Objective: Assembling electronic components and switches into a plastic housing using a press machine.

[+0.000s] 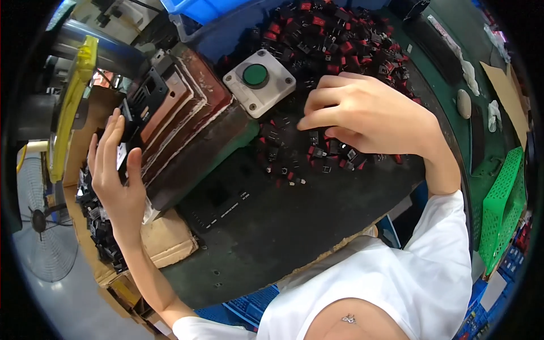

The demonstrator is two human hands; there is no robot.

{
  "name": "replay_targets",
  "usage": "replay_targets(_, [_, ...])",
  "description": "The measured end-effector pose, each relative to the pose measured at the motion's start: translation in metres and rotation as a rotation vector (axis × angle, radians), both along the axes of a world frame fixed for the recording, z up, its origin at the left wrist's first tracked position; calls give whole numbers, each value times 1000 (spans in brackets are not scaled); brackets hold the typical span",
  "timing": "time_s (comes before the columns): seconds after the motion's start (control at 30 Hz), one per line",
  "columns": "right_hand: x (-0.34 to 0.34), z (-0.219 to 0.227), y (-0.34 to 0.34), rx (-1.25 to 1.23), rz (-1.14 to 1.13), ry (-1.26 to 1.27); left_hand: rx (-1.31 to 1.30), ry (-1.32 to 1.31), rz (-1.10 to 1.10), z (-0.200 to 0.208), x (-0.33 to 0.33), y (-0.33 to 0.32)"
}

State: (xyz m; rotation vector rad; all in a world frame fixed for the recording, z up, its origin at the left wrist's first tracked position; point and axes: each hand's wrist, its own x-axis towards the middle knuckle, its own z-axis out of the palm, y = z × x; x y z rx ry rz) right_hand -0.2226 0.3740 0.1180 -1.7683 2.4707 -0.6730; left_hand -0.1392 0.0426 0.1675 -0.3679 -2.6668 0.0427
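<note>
My left hand [118,181] is upright with its fingers stretched and the thumb apart, beside a black plastic housing [148,93]. That housing rests on a stepped, reddish-brown block fixture [187,113], and my fingertips are close to its near edge; whether they touch it I cannot tell. Over the near part of a heap of small black and red rocker switches [334,39] hovers my right hand [365,113]. Its fingers are bent, thumb and forefinger apart, with nothing visible between them. Several loose switches [317,153] lie below it on the dark tabletop [266,226].
A grey box with a green push button [255,75] stands between the fixture and the heap. A black printed panel [218,198] lies nearer me. At left are a yellow-edged guard [73,107], a carton of black parts [105,238] and a fan [39,221]; at right, a green basket [501,209].
</note>
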Motion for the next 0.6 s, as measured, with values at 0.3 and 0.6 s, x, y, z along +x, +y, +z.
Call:
replay_targets(0.3, [1,-8,-8,-10,12,-21,111,5,19,1,-3,-5])
replay_targets(0.6, [5,-2,4,165,-66,-122,543,-59,-44,2,-1,-13])
